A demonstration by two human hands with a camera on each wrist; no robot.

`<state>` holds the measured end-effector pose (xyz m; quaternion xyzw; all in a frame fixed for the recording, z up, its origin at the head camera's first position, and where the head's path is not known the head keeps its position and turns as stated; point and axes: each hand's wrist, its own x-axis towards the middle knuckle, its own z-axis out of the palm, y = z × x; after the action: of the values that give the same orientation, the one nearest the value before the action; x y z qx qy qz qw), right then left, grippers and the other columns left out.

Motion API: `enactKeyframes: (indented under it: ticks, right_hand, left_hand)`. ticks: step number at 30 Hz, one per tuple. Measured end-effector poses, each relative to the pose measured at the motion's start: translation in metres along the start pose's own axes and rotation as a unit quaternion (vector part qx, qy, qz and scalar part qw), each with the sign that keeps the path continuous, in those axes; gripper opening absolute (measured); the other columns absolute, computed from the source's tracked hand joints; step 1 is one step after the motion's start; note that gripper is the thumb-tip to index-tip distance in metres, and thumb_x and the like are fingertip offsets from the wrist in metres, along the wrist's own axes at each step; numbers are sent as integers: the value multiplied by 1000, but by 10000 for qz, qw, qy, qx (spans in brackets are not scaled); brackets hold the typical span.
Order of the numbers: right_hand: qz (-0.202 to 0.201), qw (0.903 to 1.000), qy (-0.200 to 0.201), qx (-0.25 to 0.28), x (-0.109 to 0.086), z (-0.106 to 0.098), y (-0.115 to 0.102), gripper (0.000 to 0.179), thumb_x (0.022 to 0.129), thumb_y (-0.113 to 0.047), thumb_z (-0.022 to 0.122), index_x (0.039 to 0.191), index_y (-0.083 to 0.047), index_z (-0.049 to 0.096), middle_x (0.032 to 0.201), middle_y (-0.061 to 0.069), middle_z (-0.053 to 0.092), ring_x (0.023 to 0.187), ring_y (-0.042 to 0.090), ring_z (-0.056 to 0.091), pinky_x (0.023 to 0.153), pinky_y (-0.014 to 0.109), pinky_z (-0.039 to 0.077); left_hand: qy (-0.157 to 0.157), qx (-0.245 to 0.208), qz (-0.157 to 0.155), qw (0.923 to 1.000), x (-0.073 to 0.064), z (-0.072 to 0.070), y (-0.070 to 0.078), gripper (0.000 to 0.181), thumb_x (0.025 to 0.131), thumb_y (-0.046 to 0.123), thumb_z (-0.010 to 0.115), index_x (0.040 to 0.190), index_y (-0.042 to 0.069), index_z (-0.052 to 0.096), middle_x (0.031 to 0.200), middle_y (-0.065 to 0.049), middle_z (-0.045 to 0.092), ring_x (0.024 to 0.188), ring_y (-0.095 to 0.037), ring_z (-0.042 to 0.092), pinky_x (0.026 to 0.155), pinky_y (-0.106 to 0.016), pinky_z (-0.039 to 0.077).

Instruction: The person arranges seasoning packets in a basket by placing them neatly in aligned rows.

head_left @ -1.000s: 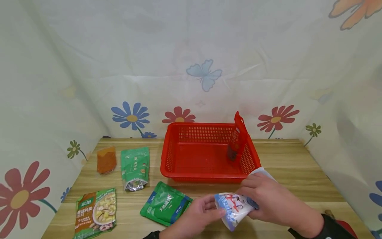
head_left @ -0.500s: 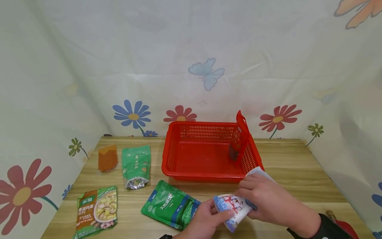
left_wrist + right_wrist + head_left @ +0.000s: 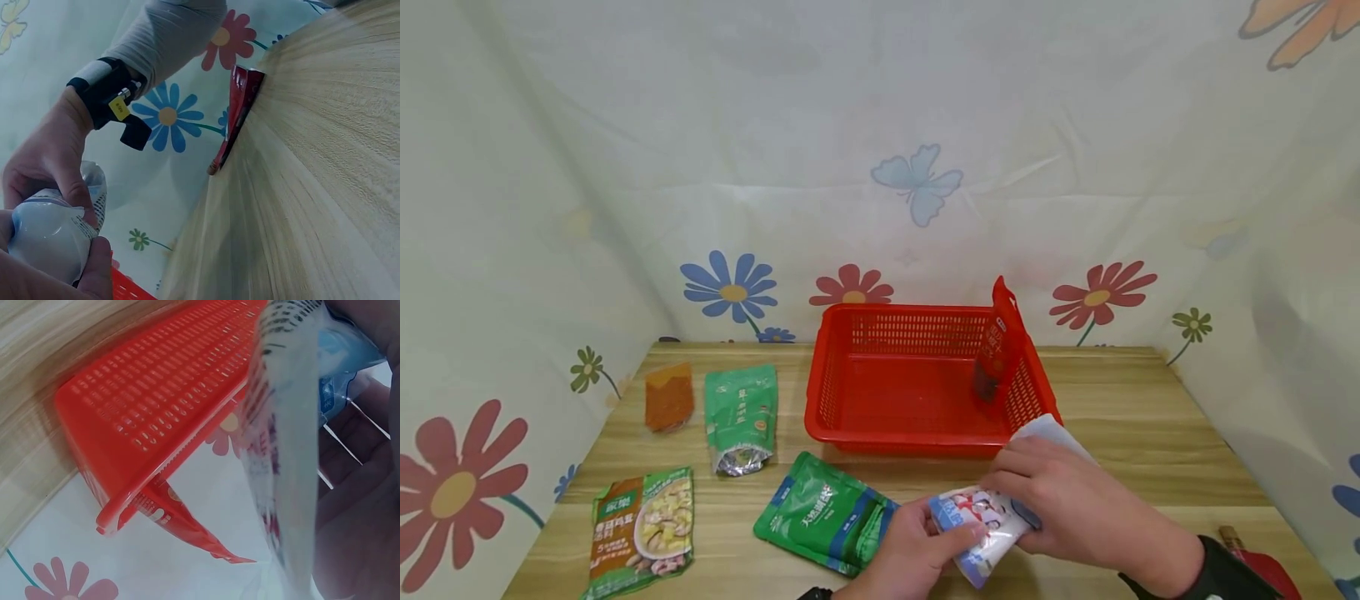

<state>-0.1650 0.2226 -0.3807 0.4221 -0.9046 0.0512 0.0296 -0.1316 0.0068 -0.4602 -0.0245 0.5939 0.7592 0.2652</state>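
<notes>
A small white and blue plastic bag [image 3: 981,533] with printed figures is held between both hands, in front of the red basket. My left hand [image 3: 906,550] grips its left side, thumb across the printed face. My right hand [image 3: 1067,500] pinches the bag's other end; a dark blue patch shows by its thumb, too covered to identify. A pale flap of the bag [image 3: 1052,432] sticks out beyond the right hand. In the left wrist view the bag [image 3: 50,240] looks rounded and full. Close to the right wrist camera, the flap [image 3: 284,425] hides part of the hand.
The red basket [image 3: 917,450] holds an upright red pouch [image 3: 996,350]. Leftward lie a green pouch [image 3: 820,512], a lighter green pouch [image 3: 741,417], an orange-brown packet [image 3: 668,398] and a soup-mix packet [image 3: 643,529]. A red packet [image 3: 1270,571] lies at the right edge.
My left hand has shifted slightly right, uncovering more of the near green pouch. The bag has tilted a little and stays in both hands. The other packets and the basket stay put.
</notes>
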Motion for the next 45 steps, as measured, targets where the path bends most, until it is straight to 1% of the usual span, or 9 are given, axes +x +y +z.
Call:
enactKeyframes:
  ticks: [14, 22, 26, 30, 32, 34, 38, 43, 45]
  right_hand:
    - [-132, 9929, 1087, -460, -4, -2, -1, 82, 72, -47, 92, 143, -21, 60, 142, -6, 62, 131, 19, 55, 96, 43, 59]
    - [135, 9731, 2297, -76, -13, -4, 3, 71, 96, -70, 43, 141, -19, 63, 140, -3, 64, 133, 16, 53, 107, 5, 34]
    - [549, 9575, 2795, 453, -17, -4, 7, 73, 93, -67, 56, 141, -11, 61, 142, 5, 62, 140, 12, 48, 104, 4, 37]
    - [1151, 9315, 3215, 1256, -18, 0, 10, 74, 81, -28, 88, 145, -9, 56, 146, 10, 58, 141, 4, 46, 110, 5, 33]
    - [1614, 9097, 3234, 2045, -15, 2, 9, 79, 78, -10, 89, 148, -10, 52, 147, 11, 56, 135, 0, 49, 107, 7, 38]
    - [2149, 8729, 2980, 3211, -11, 4, 7, 77, 83, -5, 84, 151, -9, 47, 148, 13, 54, 127, -1, 56, 101, 11, 47]
    - [3298, 7615, 1944, 5230, -4, 9, 4, 69, 100, -25, 69, 157, -8, 34, 154, 16, 48, 118, 5, 61, 95, 21, 56]
    - [2953, 6598, 1386, 6769, 3, 22, 1, 55, 108, -21, 52, 155, -9, 27, 146, -2, 55, 120, 13, 61, 101, 24, 54]
    - [2581, 6339, 1459, 7144, 4, 27, -3, 48, 108, -16, 49, 152, -14, 28, 139, -10, 58, 120, 11, 61, 100, 25, 54]
  left_hand:
    - [-46, -1017, 850, 9912, -1, -3, -1, 39, 95, 8, 71, 129, -6, 57, 110, -8, 73, 97, -12, 70, 85, -23, 59]
    - [169, -1464, 909, 9849, -1, -7, 0, 41, 95, 9, 72, 130, -3, 54, 112, -5, 70, 99, -16, 69, 88, -27, 60]
    - [194, -1636, 1006, 9812, -2, -8, 3, 40, 94, 6, 73, 127, 1, 51, 116, -6, 67, 103, -18, 67, 91, -28, 59]
    - [135, -1827, 1125, 9766, -2, -7, 4, 41, 91, 1, 73, 124, 4, 48, 118, -8, 63, 106, -20, 66, 91, -29, 59]
    - [97, -1925, 1184, 9741, -2, -6, 3, 42, 91, -1, 73, 123, 5, 47, 119, -8, 62, 107, -20, 65, 92, -30, 59]
    - [60, -2030, 1232, 9714, -2, -6, 2, 42, 91, -2, 72, 122, 6, 46, 118, -8, 62, 107, -20, 65, 92, -30, 59]
    - [15, -2112, 1255, 9694, -4, -4, 3, 42, 91, -2, 71, 122, 6, 45, 120, -9, 60, 108, -21, 64, 92, -31, 59]
    - [-34, -2087, 1179, 9708, -7, 0, 3, 42, 92, 1, 72, 122, 8, 44, 124, -10, 58, 110, -22, 64, 92, -31, 59]
    - [-126, -2124, 1271, 9688, -8, 1, 1, 42, 92, 1, 72, 122, 9, 44, 123, -10, 60, 109, -22, 65, 92, -32, 60]
